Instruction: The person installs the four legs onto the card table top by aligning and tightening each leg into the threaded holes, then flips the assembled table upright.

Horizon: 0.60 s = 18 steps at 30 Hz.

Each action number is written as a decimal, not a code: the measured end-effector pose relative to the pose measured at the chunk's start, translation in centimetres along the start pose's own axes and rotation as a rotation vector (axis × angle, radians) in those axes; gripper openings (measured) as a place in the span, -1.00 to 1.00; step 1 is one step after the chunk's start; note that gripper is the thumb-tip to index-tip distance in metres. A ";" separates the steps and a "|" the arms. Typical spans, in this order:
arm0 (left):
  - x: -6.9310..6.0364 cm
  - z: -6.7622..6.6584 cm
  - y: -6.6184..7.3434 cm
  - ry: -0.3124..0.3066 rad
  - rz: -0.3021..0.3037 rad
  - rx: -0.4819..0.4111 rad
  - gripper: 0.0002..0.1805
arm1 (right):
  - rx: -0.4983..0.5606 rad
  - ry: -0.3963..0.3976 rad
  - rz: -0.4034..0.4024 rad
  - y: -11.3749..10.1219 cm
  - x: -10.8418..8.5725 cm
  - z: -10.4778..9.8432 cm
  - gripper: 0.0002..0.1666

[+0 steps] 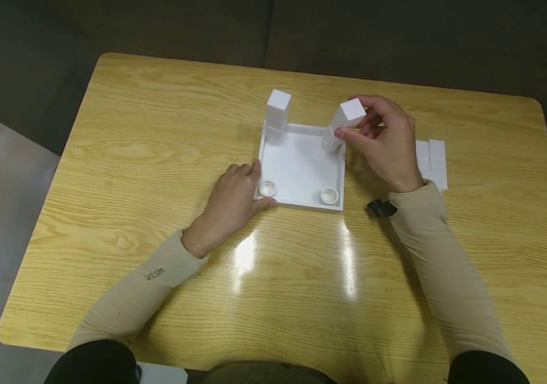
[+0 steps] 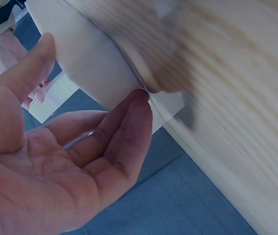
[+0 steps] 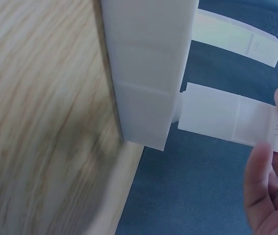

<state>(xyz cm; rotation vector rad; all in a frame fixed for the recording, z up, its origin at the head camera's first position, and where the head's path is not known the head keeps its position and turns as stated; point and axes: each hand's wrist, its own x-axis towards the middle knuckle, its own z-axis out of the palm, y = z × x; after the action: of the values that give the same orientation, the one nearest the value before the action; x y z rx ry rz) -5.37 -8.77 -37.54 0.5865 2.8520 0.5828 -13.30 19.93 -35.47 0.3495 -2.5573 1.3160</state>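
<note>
A white square tray (image 1: pixel 302 165) with a raised rim lies on the table, with round sockets at its two near corners. My left hand (image 1: pixel 235 194) grips its near left corner, thumb along the front edge and fingers at the left side; in the left wrist view the fingertips meet the tray's edge. At the far left corner stands a white square post (image 1: pixel 278 114). My right hand (image 1: pixel 388 138) pinches a second white post (image 1: pixel 345 120) at the far right corner. That post (image 3: pixel 217 115) meets the tray in the right wrist view; whether it is fully seated, I cannot tell.
White flat pieces (image 1: pixel 436 165) lie on the wooden table (image 1: pixel 134 133) to the right, partly behind my right wrist. A small black device (image 1: pixel 381 208) is at the right cuff. Dark panels (image 1: pixel 350 37) stand beyond the table's far edge.
</note>
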 end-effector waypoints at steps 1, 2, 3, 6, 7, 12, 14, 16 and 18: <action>0.0 0.0 0.0 0.000 0.000 0.001 0.03 | -0.001 -0.008 0.013 0.0 0.0 -0.1 -0.40; 0.0 0.0 0.0 -0.001 0.000 0.003 0.04 | -0.001 -0.016 0.028 -0.1 0.0 -0.2 -0.40; 0.0 0.0 0.1 -0.003 -0.001 0.002 0.04 | 0.001 -0.024 0.044 -0.1 0.0 -0.2 -0.41; 0.1 0.0 0.1 -0.005 -0.002 -0.002 0.04 | 0.019 -0.044 0.084 -0.1 0.0 -0.5 -0.42; 0.1 0.0 0.1 -0.005 -0.003 -0.004 0.04 | 0.027 -0.049 0.093 0.0 0.0 -0.6 -0.42; 0.0 0.1 0.1 -0.001 -0.006 -0.014 0.03 | 0.060 -0.049 0.097 0.2 0.0 -0.7 -0.44; 0.0 0.1 0.0 0.000 -0.006 -0.015 0.03 | 0.054 -0.043 0.084 0.3 0.0 -0.6 -0.45; 0.0 0.1 0.1 0.000 -0.006 -0.015 0.03 | 0.041 -0.034 0.070 0.4 0.0 -0.5 -0.46; 0.0 0.1 0.1 0.000 -0.007 -0.015 0.03 | 0.026 -0.022 0.056 0.5 -0.1 -0.4 -0.48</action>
<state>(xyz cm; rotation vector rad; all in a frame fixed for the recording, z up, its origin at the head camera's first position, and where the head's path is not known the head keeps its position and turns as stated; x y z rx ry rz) -5.31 -8.66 -37.57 0.5738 2.8456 0.6023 -13.35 20.50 -35.63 0.3003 -2.5875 1.3738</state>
